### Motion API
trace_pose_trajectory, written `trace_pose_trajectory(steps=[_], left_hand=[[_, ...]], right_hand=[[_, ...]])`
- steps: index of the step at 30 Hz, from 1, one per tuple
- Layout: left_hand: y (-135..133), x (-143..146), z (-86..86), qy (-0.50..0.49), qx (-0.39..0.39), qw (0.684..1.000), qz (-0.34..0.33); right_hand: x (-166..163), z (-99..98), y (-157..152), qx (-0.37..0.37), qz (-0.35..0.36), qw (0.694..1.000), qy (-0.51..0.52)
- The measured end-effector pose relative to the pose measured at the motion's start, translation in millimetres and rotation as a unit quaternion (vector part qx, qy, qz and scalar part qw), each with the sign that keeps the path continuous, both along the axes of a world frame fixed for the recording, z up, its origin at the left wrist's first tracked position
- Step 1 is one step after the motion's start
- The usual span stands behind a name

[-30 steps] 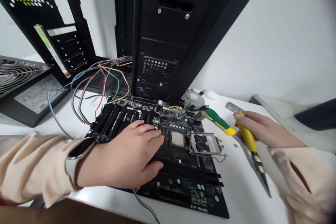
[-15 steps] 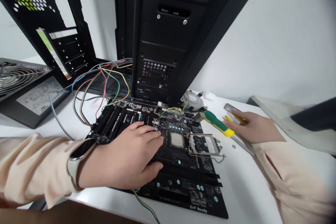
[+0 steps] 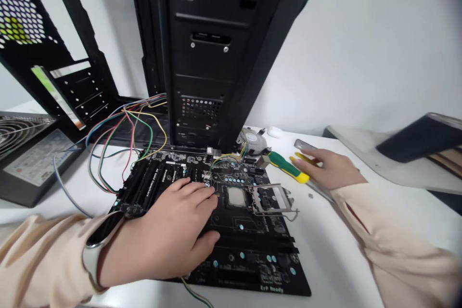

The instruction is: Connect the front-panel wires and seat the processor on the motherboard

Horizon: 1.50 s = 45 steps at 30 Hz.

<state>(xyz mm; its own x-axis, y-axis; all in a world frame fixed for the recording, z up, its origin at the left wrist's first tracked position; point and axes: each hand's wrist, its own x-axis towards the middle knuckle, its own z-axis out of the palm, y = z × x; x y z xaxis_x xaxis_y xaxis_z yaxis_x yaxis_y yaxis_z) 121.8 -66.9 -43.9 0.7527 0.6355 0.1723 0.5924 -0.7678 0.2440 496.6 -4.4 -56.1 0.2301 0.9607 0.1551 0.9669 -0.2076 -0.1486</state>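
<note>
My left hand rests flat on a black motherboard, its fingers beside the memory slots and just left of the CPU socket. The socket's metal retention bracket stands open. My right hand is at the board's right, gripping yellow-handled pliers, and its fingers partly hide them. Their steel jaws are mostly hidden under my palm. A green-and-yellow screwdriver lies next to my fingertips.
A black PC case stands behind the board, with coloured wires running to the board. A power supply lies at the left. A CPU cooler sits behind the screwdriver. A dark tablet rests at the right.
The whole scene has shifted left in view. My right hand has moved left and turned the pliers from pointing down towards lying under my palm. My left hand stays on the board.
</note>
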Motion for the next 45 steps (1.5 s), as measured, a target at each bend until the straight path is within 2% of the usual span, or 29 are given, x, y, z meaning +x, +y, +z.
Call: trace_pose_trajectory(steps=[4,8,11,18,22,28,30,34,37,41,45], left_hand=[[0.8,-0.8,-1.1,0.004,-0.004,1.000,0.002],[1.3,-1.7,-1.7,-0.001,-0.004,1.000,0.003],[1.7,-1.7,-1.6,-0.001,-0.004,1.000,0.003],[3.6,-0.5,0.7,-0.002,-0.013,1.000,-0.003],[3.2,-3.4,2.5,-0.010,-0.017,1.000,-0.014],[3.0,-7.2,4.3,-0.045,-0.013,0.998,-0.033],[2.9,-7.9,6.5,-0.067,-0.011,0.997,-0.046],[0.3,-10.9,13.5,-0.111,-0.010,0.991,-0.077],[-4.2,-14.4,16.5,-0.116,-0.015,0.991,-0.072],[-10.7,-18.6,15.2,-0.099,-0.039,0.991,-0.075],[-12.4,-21.7,10.6,-0.107,-0.010,0.992,-0.070]], right_hand=[[-3.2,1.4,-7.8,0.141,0.069,0.987,-0.027],[-29.2,6.5,-17.8,0.313,0.129,0.939,-0.054],[-52.8,10.5,-22.8,0.376,0.198,0.903,-0.061],[-81.1,17.7,-35.7,0.376,0.326,0.867,-0.028],[-93.3,21.7,-48.0,0.348,0.367,0.862,0.025],[-103.1,22.9,-57.2,0.311,0.463,0.828,0.060],[-103.5,21.6,-57.8,0.303,0.474,0.824,0.069],[-102.0,18.2,-58.7,0.297,0.455,0.837,0.065],[-101.4,18.4,-63.1,0.296,0.447,0.841,0.074],[-105.1,23.8,-77.5,0.267,0.456,0.845,0.079],[-109.8,23.8,-90.2,0.234,0.489,0.837,0.076]])
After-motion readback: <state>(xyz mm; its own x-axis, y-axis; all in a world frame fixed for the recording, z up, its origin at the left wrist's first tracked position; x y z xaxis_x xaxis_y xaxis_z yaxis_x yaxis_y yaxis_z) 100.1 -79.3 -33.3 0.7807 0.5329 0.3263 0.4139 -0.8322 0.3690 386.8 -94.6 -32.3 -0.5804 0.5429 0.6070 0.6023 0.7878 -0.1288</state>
